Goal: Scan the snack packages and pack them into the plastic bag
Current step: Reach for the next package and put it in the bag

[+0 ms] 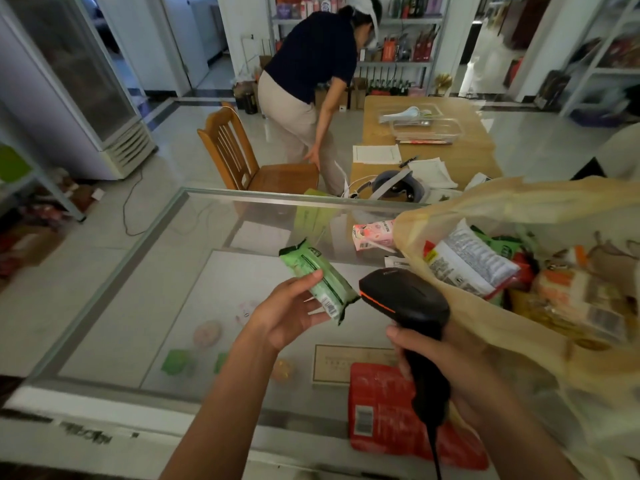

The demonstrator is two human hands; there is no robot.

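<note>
While the left hand grips a green snack pack above the glass bench, barcode end turned right, the right hand is clenched round a black scanner aimed at it. Just right, the plastic bag gapes, packets inside. A red packet lies near, under the scanner.

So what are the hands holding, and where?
The left hand holds the green snack package near its barcode end. The right hand grips the black scanner by its handle.
</note>
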